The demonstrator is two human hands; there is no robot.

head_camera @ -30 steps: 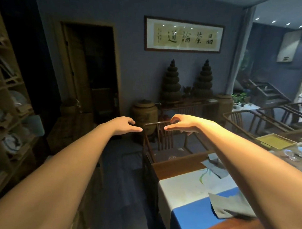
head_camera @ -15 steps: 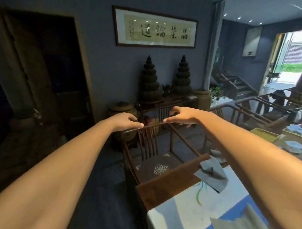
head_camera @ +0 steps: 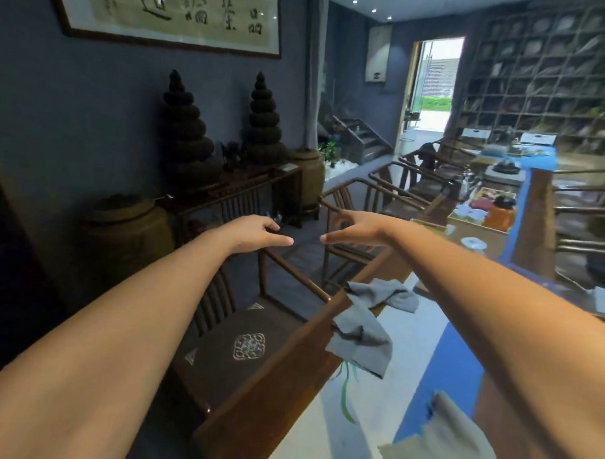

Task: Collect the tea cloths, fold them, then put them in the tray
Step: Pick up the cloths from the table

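Observation:
Both my arms stretch forward at chest height. My left hand (head_camera: 260,233) and my right hand (head_camera: 357,229) hover open, fingertips almost meeting, with nothing in them. Below my right forearm a crumpled grey tea cloth (head_camera: 361,334) drapes over the wooden edge of the long table (head_camera: 264,410). A second grey cloth (head_camera: 391,296) lies bunched just beyond it. A paler grey cloth (head_camera: 448,440) lies on the blue runner near the bottom of the view. A yellow-green tray (head_camera: 457,216) with cups stands farther along the table.
A dark wooden chair (head_camera: 245,344) with an embroidered seat stands against the table's left side, under my hands. More chairs (head_camera: 374,201) line the table beyond. An orange container (head_camera: 499,212) sits by the tray. Big clay jars (head_camera: 129,230) and a sideboard stand along the wall.
My view has swung right and downward along the table. The chair and grey cloths now sit lower and closer to centre. Both hands stay open and keep their pose.

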